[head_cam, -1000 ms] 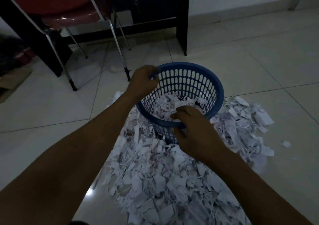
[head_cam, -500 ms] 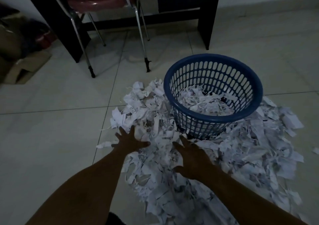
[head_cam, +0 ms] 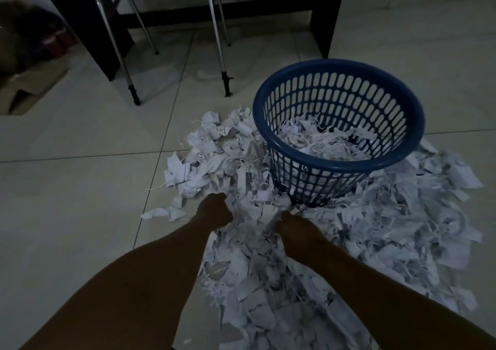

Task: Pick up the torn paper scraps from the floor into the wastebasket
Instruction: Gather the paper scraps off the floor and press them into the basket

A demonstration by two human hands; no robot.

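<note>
A blue perforated wastebasket (head_cam: 341,167) stands on the tiled floor, partly filled with white scraps. A wide heap of torn paper scraps (head_cam: 370,231) lies around its base and stretches toward me. My left hand (head_cam: 213,210) is down in the heap just left of the basket's front, fingers curled into the scraps. My right hand (head_cam: 296,228) is close beside it, fingers curled around a bunch of scraps between the two hands. Both fingertips are buried in the paper.
A chair with metal legs (head_cam: 218,43) and a dark desk (head_cam: 327,19) stand behind the basket. A cardboard box (head_cam: 29,86) and dark bags sit at the far left. Bare tiles lie to the left of the heap.
Both hands left the basket rim, dropped flat onto the heap in front of it, and have now curled shut and drawn together, gathering scraps.
</note>
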